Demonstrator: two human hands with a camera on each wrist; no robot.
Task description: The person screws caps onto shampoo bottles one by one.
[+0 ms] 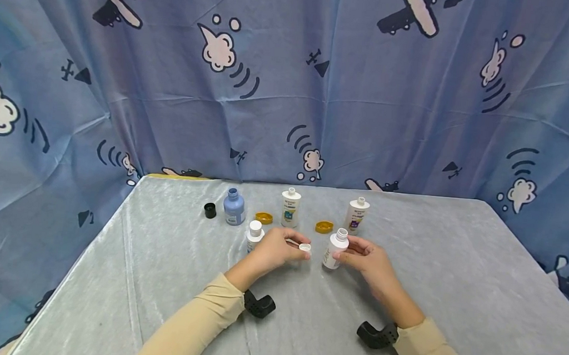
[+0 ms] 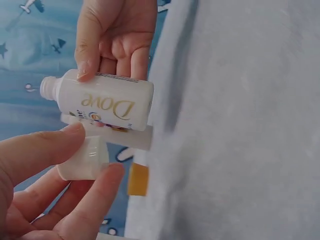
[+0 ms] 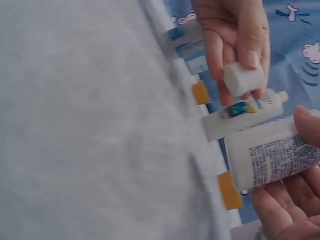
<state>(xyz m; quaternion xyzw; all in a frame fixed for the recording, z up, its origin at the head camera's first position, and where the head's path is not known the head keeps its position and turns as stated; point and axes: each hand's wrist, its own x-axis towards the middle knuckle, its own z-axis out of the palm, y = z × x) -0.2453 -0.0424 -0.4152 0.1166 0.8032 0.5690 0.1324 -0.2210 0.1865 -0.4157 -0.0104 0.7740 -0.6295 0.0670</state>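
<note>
My left hand [image 1: 277, 250] pinches a small white screw cap [image 2: 90, 159] between thumb and fingers, its hollow side facing up in the head view. In my right hand [image 1: 369, 262] I hold a white Dove bottle [image 1: 335, 250], gripped by the side with thumb and fingers. Its threaded neck is bare, and it leans slightly; whether its base touches the table cannot be told. Cap and bottle are apart, a short gap between them. Just behind my left wrist stands another white bottle [image 1: 254, 234] with its white cap on, partly hidden by the hand.
Along the back stand a blue bottle [image 1: 234, 210] and two white labelled bottles, one in the middle [image 1: 290, 208] and one at right [image 1: 356, 214], all without caps. A black cap [image 1: 210, 210] and two yellow caps [image 1: 263, 218] lie near them on the grey cloth-covered table [image 1: 457, 280].
</note>
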